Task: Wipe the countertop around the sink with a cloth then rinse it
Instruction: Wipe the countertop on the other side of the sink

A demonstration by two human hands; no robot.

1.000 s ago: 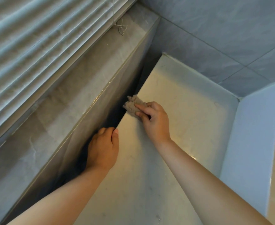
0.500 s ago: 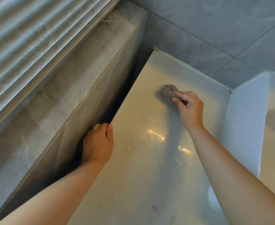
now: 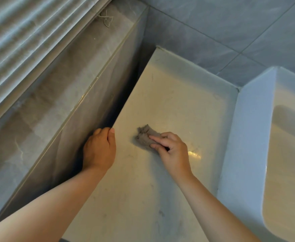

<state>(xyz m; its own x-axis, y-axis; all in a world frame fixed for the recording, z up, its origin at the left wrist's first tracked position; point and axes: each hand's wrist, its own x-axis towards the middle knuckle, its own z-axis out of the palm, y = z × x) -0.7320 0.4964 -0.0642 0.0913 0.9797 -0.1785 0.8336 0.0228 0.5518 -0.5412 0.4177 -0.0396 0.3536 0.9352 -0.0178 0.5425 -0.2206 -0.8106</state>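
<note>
Your right hand (image 3: pixel 172 151) gripped the bunched grey cloth (image 3: pixel 145 137) against the countertop (image 3: pixel 178 95), whose long axis ran ahead toward the tiled wall (image 3: pixel 230 23), with the sink (image 3: pixel 254 130) to the right, while your left hand (image 3: pixel 98 151) curled over the countertop's left edge, just beside the cloth.

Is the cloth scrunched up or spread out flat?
Scrunched up. The cloth is a lumpy grey wad, bunched under the right hand on the countertop.

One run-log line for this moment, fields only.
phase: wiping | right hand: holds cloth on countertop | left hand: grips countertop edge | sink: at right
</note>
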